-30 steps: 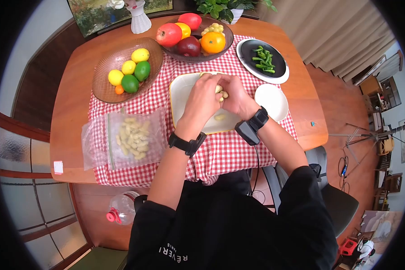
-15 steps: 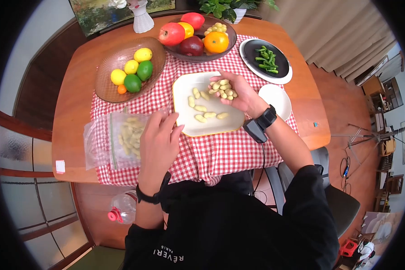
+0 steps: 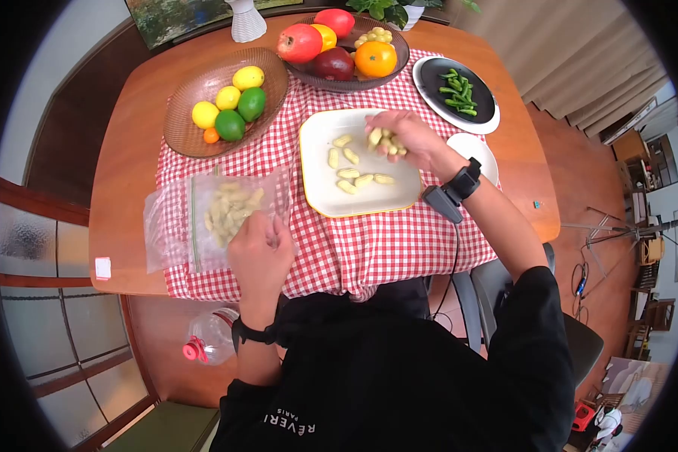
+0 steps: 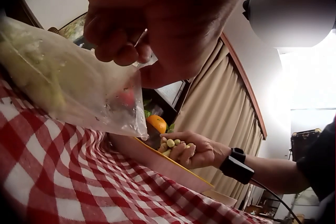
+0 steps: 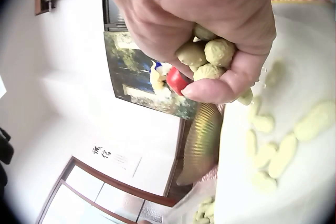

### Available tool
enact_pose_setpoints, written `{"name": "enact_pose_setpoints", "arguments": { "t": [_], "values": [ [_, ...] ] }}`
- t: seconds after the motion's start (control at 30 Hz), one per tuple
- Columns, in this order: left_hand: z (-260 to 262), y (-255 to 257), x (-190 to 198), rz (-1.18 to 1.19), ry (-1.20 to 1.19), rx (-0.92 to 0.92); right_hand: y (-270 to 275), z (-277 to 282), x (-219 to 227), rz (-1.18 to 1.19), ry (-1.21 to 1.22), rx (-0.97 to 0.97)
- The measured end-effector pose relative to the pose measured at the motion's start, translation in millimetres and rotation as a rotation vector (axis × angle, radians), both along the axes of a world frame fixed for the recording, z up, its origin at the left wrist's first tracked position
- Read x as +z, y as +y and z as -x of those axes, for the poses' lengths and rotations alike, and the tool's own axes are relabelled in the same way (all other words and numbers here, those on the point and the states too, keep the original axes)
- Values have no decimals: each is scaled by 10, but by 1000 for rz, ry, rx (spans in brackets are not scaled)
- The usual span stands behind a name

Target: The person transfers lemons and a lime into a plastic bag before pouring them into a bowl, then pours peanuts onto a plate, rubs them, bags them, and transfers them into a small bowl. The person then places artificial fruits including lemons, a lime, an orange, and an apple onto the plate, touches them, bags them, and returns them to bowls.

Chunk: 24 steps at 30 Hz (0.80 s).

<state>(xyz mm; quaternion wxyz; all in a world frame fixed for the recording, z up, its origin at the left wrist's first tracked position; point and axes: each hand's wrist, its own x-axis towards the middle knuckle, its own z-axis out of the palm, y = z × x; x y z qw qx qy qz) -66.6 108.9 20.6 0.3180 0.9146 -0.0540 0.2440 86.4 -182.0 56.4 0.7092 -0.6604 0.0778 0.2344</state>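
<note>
Over the right part of the white tray (image 3: 324, 197), my right hand (image 3: 414, 139) holds several pale peanuts (image 3: 385, 143) in its curled fingers. The right wrist view shows the peanuts (image 5: 219, 52) bunched between palm, fingers and thumb of that hand (image 5: 210, 14). Several other peanuts (image 3: 347, 187) lie spread on the tray's bottom. My left hand (image 3: 261, 252), fingers curled, is at the lower right of a clear bag (image 3: 203, 256) of peanuts. In the left wrist view that hand (image 4: 152, 29) hangs above the bag (image 4: 79, 87), with nothing plainly seen in its fingers.
A brown bowl (image 3: 175, 113) of lemons and green fruit stands back left, a fruit bowl (image 3: 339, 85) behind the tray. At the right are a plate of green pieces (image 3: 428, 75) and a white dish (image 3: 484, 156). A plastic bottle (image 3: 215, 339) stands below the table's front edge.
My hands have parted; the left moved from over the tray to the bag and its fingers curled. The right shifted slightly right and turned, still holding peanuts. More peanuts show on the tray.
</note>
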Motion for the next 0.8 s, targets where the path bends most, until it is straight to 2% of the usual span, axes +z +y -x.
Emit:
{"name": "enact_pose_setpoints", "arguments": {
  "t": [0.03, 0.13, 0.2, 0.27, 0.33, 0.43, 0.53, 0.57, 0.63, 0.73, 0.8],
  "values": [
    [16, 22, -8, 54, 12, 4, -70, -46, 15, -42, -101, -16],
    [36, 50, -37, 117, -27, -1, -54, -39, -17, 91, -92, 30],
    [-10, 96, -22, 123, -78, -25, -39, -49, 27, 90, -7, 85],
    [32, 142, -27, 183, -55, -58, -34, -107, 35, 29, -76, 15],
    [88, 150, -95, 226, 9, -73, 0, -67, -48, 68, -32, 3],
    [-2, 195, -128, 213, -4, -110, 125, -68, 117, 92, 38, 130],
    [29, 194, -96, 166, 6, -125, 447, 103, 217, 112, 91, 258],
    [9, 187, -91, 160, -20, -124, 557, 172, 205, 87, 100, 375],
    [-1, 166, -64, 158, -47, -131, 919, 382, 88, -104, 132, 413],
    [-7, 184, 50, 121, -23, -125, 1375, 483, -76, -151, 151, 481],
    [11, 191, 124, 47, -92, -154, 1622, 461, -203, -112, 232, 424]
  ]
}}
